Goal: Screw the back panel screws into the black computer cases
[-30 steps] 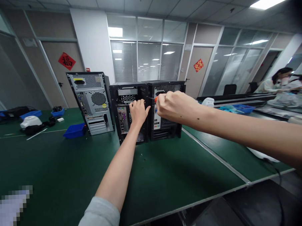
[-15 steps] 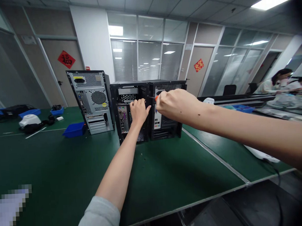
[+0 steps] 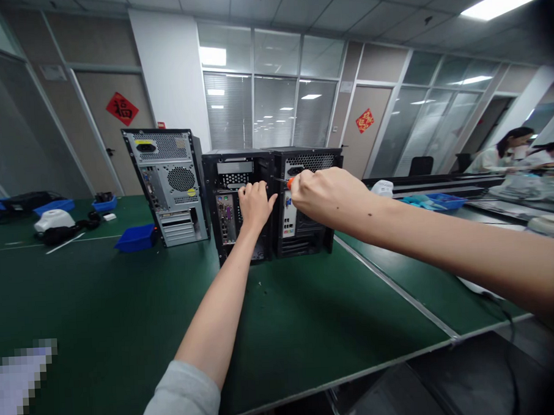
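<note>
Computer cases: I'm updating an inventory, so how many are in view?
3: the grey-backed case at left, the middle case by the left hand, and the rightmost case, partly covered by the right hand. Any behind these would be hidden.

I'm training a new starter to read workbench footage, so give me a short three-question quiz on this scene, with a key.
1. How many desktop computer towers stand on the green table?
A) two
B) three
C) four

2. True or false: the left hand is at the rear of the middle tower.

3. Fill in the blank: the orange-handled screwdriver is gripped by the ____ hand.

Key:
1. B
2. True
3. right; the right hand has its fingers closed around the handle.
</note>
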A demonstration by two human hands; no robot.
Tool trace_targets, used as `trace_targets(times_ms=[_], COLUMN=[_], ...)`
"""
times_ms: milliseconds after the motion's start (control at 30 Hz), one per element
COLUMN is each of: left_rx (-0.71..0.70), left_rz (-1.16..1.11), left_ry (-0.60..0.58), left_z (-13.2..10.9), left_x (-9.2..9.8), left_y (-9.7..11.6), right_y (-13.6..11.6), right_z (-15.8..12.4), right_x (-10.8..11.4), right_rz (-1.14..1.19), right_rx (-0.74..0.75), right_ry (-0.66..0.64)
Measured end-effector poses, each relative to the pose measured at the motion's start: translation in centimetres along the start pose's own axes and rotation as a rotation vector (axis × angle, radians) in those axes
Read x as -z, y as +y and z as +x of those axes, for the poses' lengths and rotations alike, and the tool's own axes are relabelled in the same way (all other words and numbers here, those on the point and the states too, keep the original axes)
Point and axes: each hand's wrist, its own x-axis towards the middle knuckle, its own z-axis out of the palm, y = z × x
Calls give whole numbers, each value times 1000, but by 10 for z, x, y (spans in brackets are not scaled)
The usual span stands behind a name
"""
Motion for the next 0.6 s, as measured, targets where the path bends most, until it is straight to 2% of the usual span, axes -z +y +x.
trace_targets(times_ms=[600], left_rx=[-4], left_rz=[2], left_ry=[-6], left_z=[0], left_x=[0], left_y=[0], right_y=[-6], right_z=[-4], right_x=[-1], right_rz=[40], right_rx=[-114], right_ry=[-10])
